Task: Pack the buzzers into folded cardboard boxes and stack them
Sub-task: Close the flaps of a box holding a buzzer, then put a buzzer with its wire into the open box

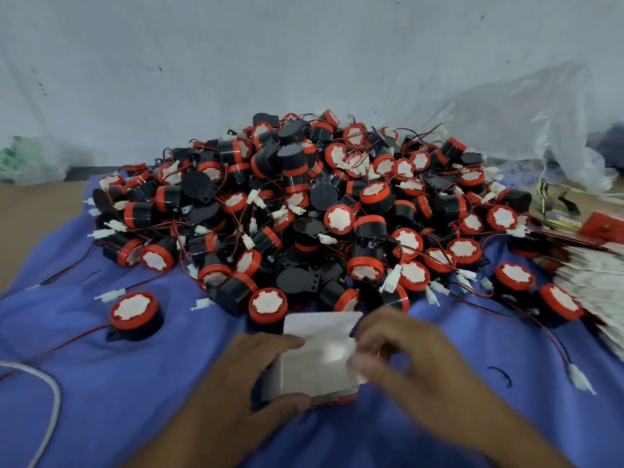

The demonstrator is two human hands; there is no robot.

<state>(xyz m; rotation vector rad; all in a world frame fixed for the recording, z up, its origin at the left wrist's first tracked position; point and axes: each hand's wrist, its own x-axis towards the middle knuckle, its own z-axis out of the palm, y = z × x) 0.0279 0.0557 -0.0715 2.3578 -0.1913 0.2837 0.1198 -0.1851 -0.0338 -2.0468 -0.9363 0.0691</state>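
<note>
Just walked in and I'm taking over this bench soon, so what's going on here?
A person is boxing buzzers. Their left hand grips a small white cardboard box on the blue cloth, while the right hand pinches a flap at its right side; the far flap stands open. Blur hides whether a buzzer is inside. Behind lies a big pile of buzzers, and what looks like a stack of flat boxes lies at the right edge.

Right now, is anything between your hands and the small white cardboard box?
Nothing visible. The left hand grips the small white cardboard box and the right hand pinches its flap; the red-and-black buzzer pile lies behind.
</note>
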